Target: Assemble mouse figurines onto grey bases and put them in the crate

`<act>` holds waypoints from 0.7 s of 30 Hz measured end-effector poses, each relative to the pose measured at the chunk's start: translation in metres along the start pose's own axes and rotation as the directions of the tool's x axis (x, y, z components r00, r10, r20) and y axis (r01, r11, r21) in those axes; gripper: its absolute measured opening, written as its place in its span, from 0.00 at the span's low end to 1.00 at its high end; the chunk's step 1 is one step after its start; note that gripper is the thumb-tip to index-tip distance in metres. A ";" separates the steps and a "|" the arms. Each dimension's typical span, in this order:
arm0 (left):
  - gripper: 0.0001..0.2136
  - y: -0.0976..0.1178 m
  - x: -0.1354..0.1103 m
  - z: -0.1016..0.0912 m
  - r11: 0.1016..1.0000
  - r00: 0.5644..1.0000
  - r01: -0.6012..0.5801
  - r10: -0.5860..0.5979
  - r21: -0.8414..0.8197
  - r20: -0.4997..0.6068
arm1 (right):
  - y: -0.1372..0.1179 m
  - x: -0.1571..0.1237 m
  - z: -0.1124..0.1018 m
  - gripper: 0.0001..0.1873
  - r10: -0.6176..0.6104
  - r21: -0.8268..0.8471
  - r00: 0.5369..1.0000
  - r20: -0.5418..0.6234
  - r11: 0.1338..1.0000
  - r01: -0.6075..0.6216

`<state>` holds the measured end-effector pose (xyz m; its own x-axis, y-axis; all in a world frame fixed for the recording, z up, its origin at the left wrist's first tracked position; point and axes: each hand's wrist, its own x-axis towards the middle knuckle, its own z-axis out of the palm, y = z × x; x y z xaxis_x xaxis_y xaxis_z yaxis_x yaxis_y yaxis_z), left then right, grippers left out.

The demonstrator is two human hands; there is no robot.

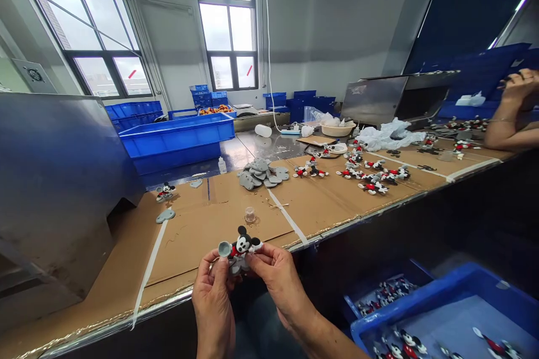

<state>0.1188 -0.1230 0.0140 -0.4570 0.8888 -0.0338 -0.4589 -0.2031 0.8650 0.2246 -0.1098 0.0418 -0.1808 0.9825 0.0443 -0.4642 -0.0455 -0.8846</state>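
Both hands work just off the near edge of the counter (202,224). The left hand (213,297) and the right hand (278,277) pinch one small mouse figure (242,247) between thumbs and fingertips, so each grip is narrow and closed on the figure. A gray backing piece (225,248) sits against the figure on its left side, touching it; whether the two are fully seated I cannot tell.

To do this step well, I judge the figure should be held by its edges so the painted face stays clean, with the backing piece lined up square before pressing.

A small clear cup (250,214) stands near the counter's near edge. A heap of gray pieces (261,173) lies toward the middle, finished figures (370,174) lie further right, and a blue bin (446,320) sits below at the right.
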 end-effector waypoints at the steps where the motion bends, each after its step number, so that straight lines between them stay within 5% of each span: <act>1: 0.26 0.000 -0.001 0.000 1.000 1.000 -0.012 0.012 -0.005 0.007 | 0.001 -0.001 -0.001 0.28 -0.013 0.005 1.000 0.015 1.000 0.013; 7: 0.22 -0.002 -0.024 -0.010 0.996 0.998 -0.064 0.065 0.056 -0.019 | 0.007 -0.020 -0.017 0.38 -0.018 -0.008 0.986 0.163 1.000 0.020; 14: 0.22 -0.007 -0.058 -0.028 0.961 0.982 -0.123 0.153 0.249 -0.106 | 0.003 -0.049 -0.041 0.24 0.088 -0.127 0.950 0.300 0.991 -0.052; 21: 0.21 -0.009 -0.060 -0.039 0.946 0.992 -0.081 0.108 0.315 -0.071 | -0.005 -0.048 -0.040 0.21 0.260 -0.150 0.953 0.154 0.960 -0.237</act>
<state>0.1207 -0.1900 -0.0113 -0.5571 0.8301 0.0245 -0.1575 -0.1346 0.9783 0.2701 -0.1496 0.0258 -0.4262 0.8971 -0.1163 -0.2727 -0.2500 -0.9291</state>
